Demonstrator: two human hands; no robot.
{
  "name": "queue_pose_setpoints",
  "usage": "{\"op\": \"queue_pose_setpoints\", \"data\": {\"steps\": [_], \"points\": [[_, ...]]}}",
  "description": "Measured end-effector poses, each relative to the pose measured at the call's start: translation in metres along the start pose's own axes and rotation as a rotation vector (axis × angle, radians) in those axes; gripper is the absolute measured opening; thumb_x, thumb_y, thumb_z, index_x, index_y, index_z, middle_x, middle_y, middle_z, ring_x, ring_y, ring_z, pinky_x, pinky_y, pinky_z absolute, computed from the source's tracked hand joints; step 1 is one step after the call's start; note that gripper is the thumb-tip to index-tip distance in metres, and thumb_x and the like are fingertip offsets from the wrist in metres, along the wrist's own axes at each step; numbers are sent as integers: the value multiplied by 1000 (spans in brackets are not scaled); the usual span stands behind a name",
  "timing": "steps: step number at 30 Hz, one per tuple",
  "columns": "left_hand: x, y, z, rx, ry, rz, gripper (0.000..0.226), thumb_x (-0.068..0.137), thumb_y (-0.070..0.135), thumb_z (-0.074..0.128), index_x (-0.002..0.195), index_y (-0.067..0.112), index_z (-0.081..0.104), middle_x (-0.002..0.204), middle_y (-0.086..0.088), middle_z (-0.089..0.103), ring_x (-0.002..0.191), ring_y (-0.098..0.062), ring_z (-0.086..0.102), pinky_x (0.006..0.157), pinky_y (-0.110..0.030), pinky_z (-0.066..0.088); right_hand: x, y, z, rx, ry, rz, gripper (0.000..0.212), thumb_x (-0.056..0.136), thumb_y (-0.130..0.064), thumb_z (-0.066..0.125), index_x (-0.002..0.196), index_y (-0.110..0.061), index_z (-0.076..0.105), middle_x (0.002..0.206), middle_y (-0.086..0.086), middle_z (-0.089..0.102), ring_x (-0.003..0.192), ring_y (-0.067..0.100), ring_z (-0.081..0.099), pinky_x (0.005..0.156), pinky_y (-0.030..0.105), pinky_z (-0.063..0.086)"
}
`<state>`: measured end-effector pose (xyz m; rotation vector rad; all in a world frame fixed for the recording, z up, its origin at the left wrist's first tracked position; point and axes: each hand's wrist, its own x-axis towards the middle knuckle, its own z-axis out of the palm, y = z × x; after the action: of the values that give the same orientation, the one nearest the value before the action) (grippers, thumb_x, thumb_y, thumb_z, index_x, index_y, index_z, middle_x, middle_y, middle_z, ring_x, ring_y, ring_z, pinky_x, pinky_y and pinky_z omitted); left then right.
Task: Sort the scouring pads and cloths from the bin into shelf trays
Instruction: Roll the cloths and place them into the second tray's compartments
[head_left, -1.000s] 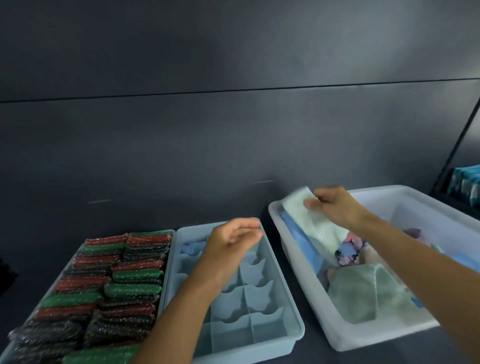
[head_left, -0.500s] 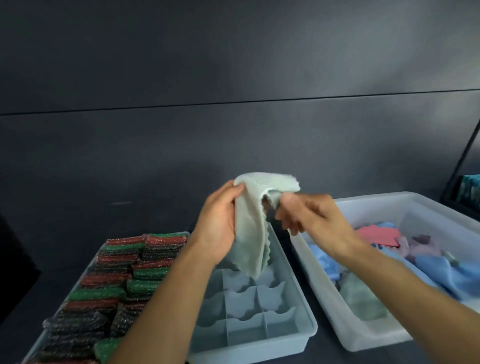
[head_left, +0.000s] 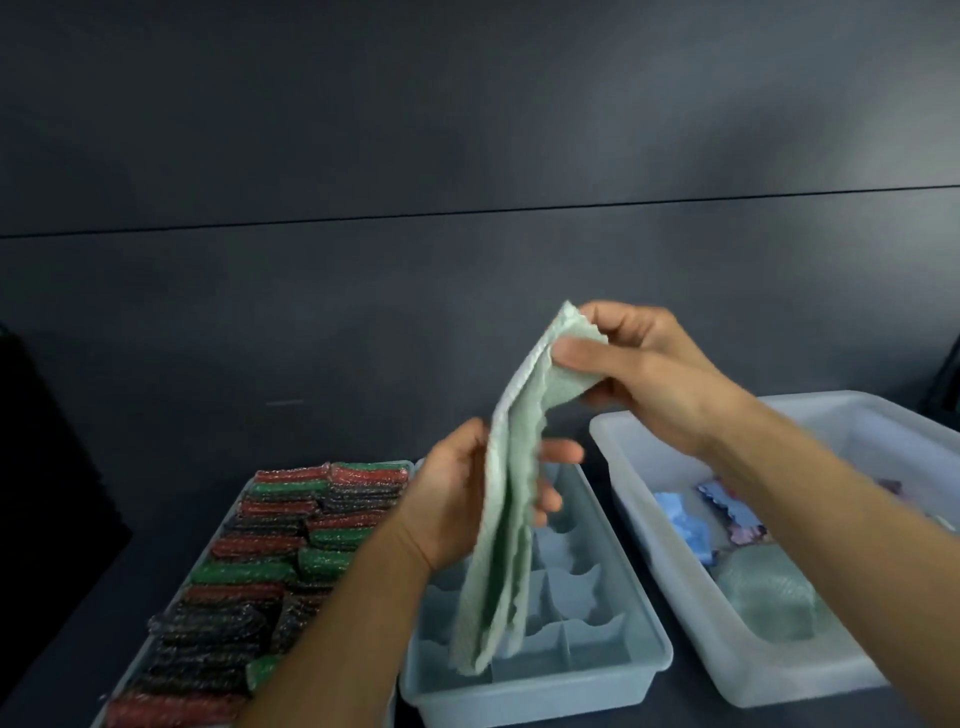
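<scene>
Head view: pale green cloth (head_left: 511, 525) being held over empty divided tray (head_left: 618, 631), top pinched by right hand (head_left: 644, 374), middle clasped by left hand (head_left: 467, 499). Left tray (head_left: 236, 501) packed with scouring pads (head_left: 270, 545); cloths (head_left: 685, 530) being left in right bin (head_left: 675, 592).

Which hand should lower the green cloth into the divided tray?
Left hand, probably: it grips the green cloth mid-length directly above the divided tray; the right hand pinches its top corner, higher up.
</scene>
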<state>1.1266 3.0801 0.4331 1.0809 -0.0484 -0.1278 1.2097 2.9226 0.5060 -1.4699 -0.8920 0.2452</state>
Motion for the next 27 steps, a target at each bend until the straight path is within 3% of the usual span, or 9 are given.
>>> {"op": "queue_pose_setpoints", "data": {"steps": [2,5,7,9,11,14,17,21,27], "points": [[-2,-3,1,42,-13,10,48,90,42,38,94,10,74,110,-19,72,82,-32,72,74,-36,54,8,-15,5,-132,14,28,11,83,-13,72,76,-11,63,61,1,53,51,13,44,45,23,32],[-4,2,2,23,33,154,80,83,72,32,129,12,57,130,-15,63,124,-33,58,101,-43,46,16,-32,13,-307,-26,122,7,84,-9,69,79,-8,64,57,4,54,44,14,41,40,22,28],[-7,8,10,223,51,263,66,90,63,36,131,15,55,125,-9,67,120,-28,61,101,-42,50,19,-34,17,-366,-42,192,5,83,-7,67,80,-8,63,57,8,55,40,16,41,38,22,28],[-8,15,18,435,134,345,34,97,32,55,124,12,60,115,-11,71,107,-32,68,95,-47,54,20,-33,22,-353,-27,219,6,83,-10,69,83,-7,64,56,7,53,39,14,39,37,21,27],[-8,17,20,473,257,398,22,97,19,59,115,7,65,103,-15,74,96,-35,71,92,-55,54,19,-31,19,-292,-29,205,21,83,-27,73,88,-8,67,56,0,51,42,10,38,40,21,27],[-11,21,21,443,326,394,24,98,20,56,112,4,66,101,-16,75,94,-33,72,92,-54,54,10,-29,10,-250,-155,192,39,75,-50,74,95,-16,70,68,-5,53,59,7,43,53,21,33],[-12,21,22,457,326,378,30,96,30,58,110,6,68,101,-14,75,95,-32,72,92,-51,55,6,-21,12,-263,-147,173,19,75,-30,78,89,-19,72,67,-8,60,60,4,48,60,24,37],[-12,16,19,422,206,282,27,96,24,56,109,3,66,100,-18,74,91,-35,72,79,-42,60,19,-24,17,-149,51,124,15,78,-17,75,89,-9,73,88,9,75,79,23,70,75,39,55],[-15,-8,-3,444,133,2,37,100,33,49,117,3,63,106,-16,74,95,-33,71,81,-37,59,32,-33,9,-183,128,-30,10,81,-13,74,87,-5,72,78,1,75,71,12,71,58,22,54]]}}
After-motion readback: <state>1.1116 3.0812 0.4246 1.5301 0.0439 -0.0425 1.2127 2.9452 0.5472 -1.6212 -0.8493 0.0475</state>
